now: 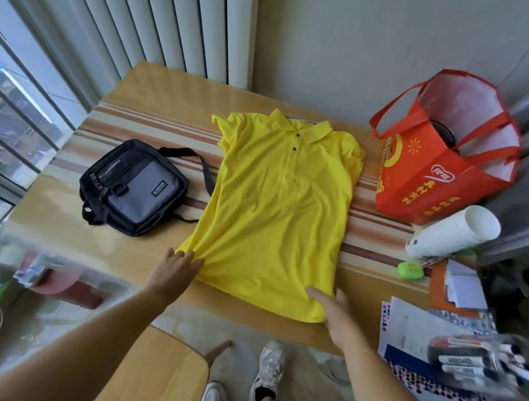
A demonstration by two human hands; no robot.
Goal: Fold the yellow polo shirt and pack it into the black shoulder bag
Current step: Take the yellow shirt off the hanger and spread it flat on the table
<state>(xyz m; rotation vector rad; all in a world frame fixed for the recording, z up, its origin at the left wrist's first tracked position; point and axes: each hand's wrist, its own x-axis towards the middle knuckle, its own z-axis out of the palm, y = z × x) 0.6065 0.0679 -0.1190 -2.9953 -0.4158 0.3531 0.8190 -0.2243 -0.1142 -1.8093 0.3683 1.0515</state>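
The yellow polo shirt (277, 209) lies flat and face up on the table (155, 93), collar at the far end, sleeves tucked in along its sides. The black shoulder bag (133, 187), with a grey front pocket, rests closed to the shirt's left, its strap running under the shirt's edge. My left hand (178, 268) lies flat on the hem's left corner, fingers spread. My right hand (331, 306) presses flat on the hem's right corner. Neither hand grips the cloth.
A red tote bag (434, 171) stands at the far right. A white tube (451, 235), a green case (410, 270), papers (416, 328) and a jar of markers (487, 362) crowd the right edge. A wooden chair (158, 377) stands below, by my feet.
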